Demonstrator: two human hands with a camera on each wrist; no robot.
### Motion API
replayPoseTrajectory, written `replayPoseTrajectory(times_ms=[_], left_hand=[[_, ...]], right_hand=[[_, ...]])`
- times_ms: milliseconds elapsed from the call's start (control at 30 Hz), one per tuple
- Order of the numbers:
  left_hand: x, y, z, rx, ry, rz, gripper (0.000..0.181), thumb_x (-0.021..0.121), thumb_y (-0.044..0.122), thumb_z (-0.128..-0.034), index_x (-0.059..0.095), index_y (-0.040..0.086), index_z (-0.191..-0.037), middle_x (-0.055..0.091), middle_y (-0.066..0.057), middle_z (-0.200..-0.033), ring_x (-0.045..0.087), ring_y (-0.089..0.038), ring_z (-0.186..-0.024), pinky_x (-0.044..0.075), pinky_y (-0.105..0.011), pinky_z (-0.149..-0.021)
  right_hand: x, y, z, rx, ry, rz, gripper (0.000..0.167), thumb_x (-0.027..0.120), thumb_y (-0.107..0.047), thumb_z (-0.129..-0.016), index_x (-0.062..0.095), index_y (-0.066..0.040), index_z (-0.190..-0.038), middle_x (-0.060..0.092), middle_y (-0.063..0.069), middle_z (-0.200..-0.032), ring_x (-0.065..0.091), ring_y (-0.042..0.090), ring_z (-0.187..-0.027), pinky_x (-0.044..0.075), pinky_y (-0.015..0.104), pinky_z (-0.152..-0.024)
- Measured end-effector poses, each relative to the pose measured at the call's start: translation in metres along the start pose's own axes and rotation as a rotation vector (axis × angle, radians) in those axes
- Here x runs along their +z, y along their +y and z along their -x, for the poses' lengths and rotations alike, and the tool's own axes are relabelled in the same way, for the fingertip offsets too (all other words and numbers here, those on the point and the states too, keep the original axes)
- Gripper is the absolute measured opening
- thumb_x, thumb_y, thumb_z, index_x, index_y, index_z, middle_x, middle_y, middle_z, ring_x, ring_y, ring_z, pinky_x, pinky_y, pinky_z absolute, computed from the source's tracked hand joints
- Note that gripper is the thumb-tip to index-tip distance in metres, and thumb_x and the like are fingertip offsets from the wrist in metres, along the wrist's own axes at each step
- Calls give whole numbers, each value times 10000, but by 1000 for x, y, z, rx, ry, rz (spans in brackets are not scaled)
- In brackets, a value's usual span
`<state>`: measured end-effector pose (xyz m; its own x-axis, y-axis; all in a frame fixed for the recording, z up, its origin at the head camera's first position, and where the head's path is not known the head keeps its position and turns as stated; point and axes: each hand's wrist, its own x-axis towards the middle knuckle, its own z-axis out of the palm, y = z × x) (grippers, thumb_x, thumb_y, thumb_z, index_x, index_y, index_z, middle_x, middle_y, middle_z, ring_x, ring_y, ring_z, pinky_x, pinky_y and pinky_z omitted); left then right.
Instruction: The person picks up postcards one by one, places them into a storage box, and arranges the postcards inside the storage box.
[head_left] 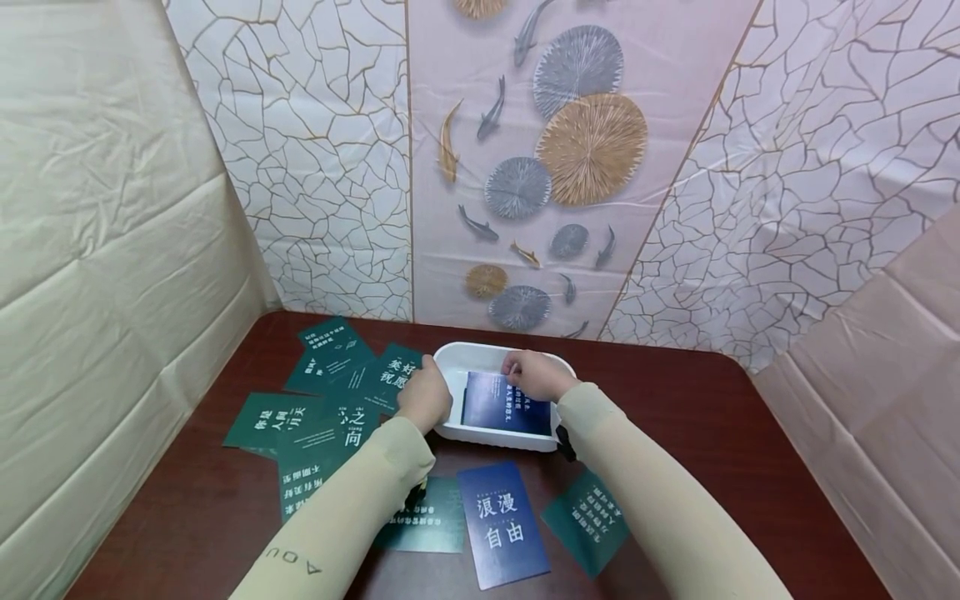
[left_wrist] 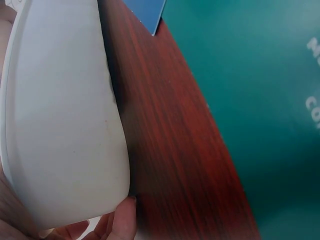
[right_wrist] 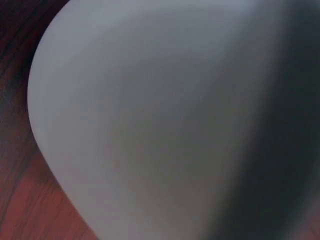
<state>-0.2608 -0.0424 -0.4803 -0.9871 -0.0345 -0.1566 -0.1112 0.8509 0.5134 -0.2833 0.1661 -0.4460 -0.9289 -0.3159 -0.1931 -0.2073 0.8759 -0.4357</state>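
A white plastic tray (head_left: 463, 432) stands toward the back of the table with several dark-blue printed cards (head_left: 483, 398) inside. My left hand (head_left: 425, 395) grips the tray's left end; in the left wrist view its fingers (left_wrist: 125, 217) curl under the bottom corner of the tray wall (left_wrist: 65, 115). Over the tray, my right hand (head_left: 540, 375) has curled fingers and pinches the upper part of a blue card. That hand hides part of the card's white lettering. The right wrist view is blurred, showing mostly the tray's pale wall (right_wrist: 125, 125).
Several green printed cards (head_left: 322, 433) overlap on the left of the table (head_left: 697, 433). A blue card (head_left: 504, 525) lies in front of the tray, between a green card (head_left: 427, 533) partly under my left arm and another green card (head_left: 587, 521) beside my right arm. A patterned cloth (head_left: 337, 167) hangs behind.
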Motion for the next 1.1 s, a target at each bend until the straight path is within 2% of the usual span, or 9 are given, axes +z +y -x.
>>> replayPoseTrajectory(times_ms=[167, 400, 733, 1100], left_hand=[[0, 1, 1, 0, -2, 1, 712, 666, 95, -857, 254, -15, -1428, 580, -236, -1076, 620, -364, -937, 504, -523, -765], [0, 1, 1, 2, 4, 3, 714, 659, 94, -859, 249, -13, -1434, 578, -241, -1076, 618, -370, -933, 502, -524, -764], [0, 2, 0, -1, -12, -10, 738, 633, 97, -878, 204, -15, -1468, 576, -248, -1100, 623, -363, -924, 510, -517, -747], [1, 0, -1, 0, -4, -7, 716, 631, 102, -879, 223, -14, -1456, 578, -248, -1094, 621, -369, -932, 505, -524, -751]], right_hand=[[6, 0, -2, -42, 3, 14, 74, 581, -73, -961, 634, -80, -1013, 637, 33, -925, 574, 173, -825, 486, 376, -773], [12, 0, -3, -85, 30, 25, 61, 606, -27, -931, 640, -62, -967, 636, 72, -957, 578, 197, -868, 482, 401, -829], [19, 0, -2, -65, 20, 59, 45, 619, -38, -930, 650, -66, -946, 631, 66, -955, 566, 188, -854, 475, 385, -820], [24, -1, -1, -22, -4, 62, 69, 608, -37, -936, 649, -90, -921, 615, 31, -911, 556, 172, -821, 476, 347, -777]])
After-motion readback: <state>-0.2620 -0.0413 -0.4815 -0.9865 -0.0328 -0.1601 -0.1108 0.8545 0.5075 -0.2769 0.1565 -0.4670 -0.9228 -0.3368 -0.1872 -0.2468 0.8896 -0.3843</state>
